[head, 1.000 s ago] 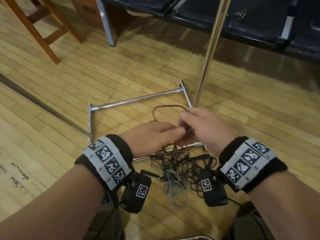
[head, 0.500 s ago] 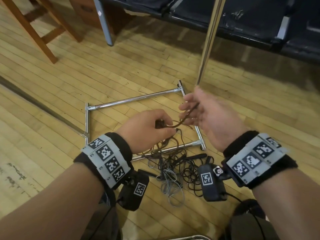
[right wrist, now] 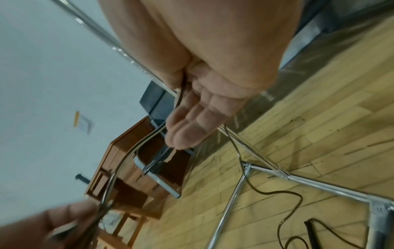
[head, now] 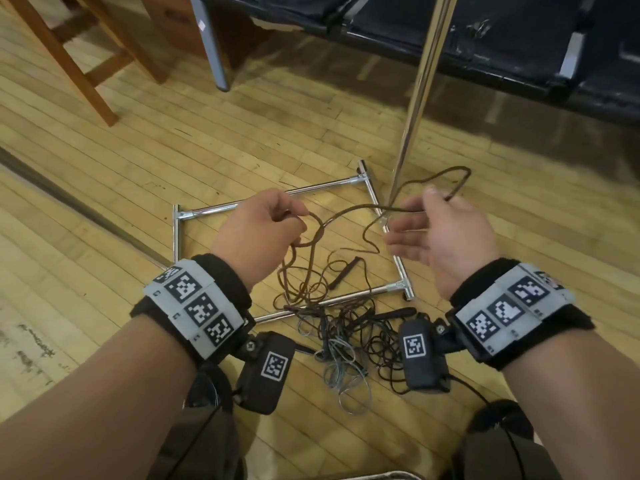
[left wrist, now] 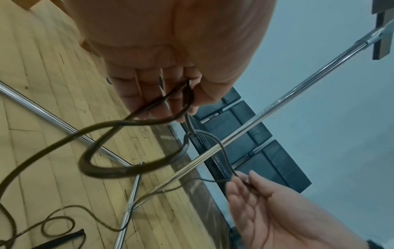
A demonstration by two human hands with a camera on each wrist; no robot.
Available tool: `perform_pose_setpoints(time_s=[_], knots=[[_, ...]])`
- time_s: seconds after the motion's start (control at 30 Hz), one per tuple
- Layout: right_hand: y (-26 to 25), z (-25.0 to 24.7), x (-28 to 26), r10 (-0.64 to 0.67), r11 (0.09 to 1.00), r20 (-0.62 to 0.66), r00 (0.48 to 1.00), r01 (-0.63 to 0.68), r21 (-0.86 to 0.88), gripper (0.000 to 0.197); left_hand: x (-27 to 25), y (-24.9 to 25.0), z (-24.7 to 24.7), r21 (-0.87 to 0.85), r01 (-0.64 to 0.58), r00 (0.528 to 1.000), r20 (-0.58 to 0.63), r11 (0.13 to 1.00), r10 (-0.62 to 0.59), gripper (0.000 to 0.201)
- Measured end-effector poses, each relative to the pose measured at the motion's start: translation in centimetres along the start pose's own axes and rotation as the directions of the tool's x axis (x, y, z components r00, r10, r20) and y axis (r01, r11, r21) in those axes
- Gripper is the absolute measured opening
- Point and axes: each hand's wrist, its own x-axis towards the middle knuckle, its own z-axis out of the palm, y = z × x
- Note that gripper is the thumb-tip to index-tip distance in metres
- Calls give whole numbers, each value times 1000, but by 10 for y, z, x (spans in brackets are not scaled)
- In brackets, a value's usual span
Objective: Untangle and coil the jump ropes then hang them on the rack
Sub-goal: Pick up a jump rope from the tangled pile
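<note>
A thin brown jump rope (head: 341,214) stretches between my two hands above the rack's chrome base frame (head: 207,212). My left hand (head: 294,220) grips a couple of its loops (left wrist: 95,161) in curled fingers. My right hand (head: 415,216) pinches the rope under the thumb, its other fingers fairly straight, and a loop sticks out past it. The rope (right wrist: 136,150) runs from that thumb toward the left hand. From the left hand the rope hangs down to a tangle of dark and grey ropes (head: 349,337) on the floor. A black handle (head: 346,271) lies inside the frame.
The rack's chrome upright pole (head: 419,81) rises just behind my right hand. A dark bench (head: 485,29) with a grey leg (head: 211,46) runs along the back. Wooden chair legs (head: 86,64) stand at far left. A dark strip (head: 69,199) crosses the wooden floor.
My hands have drawn apart: the right went right with the rope, the left went left holding loops. The rope now spans the gap, and the black handle shows on the floor.
</note>
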Motion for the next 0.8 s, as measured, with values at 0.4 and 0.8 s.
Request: perform_pose_setpoints(time_s=[0.4,0.8], knots=[[-16,-13,7,14,936,-18,1000,-7,352,36,-4,-4,9,388,-81,939,339,918,-60,33],[24,16,-3,134,971,320,938,-59,-233,16,-7,1,29,-232,1,948,310,973,73,46]])
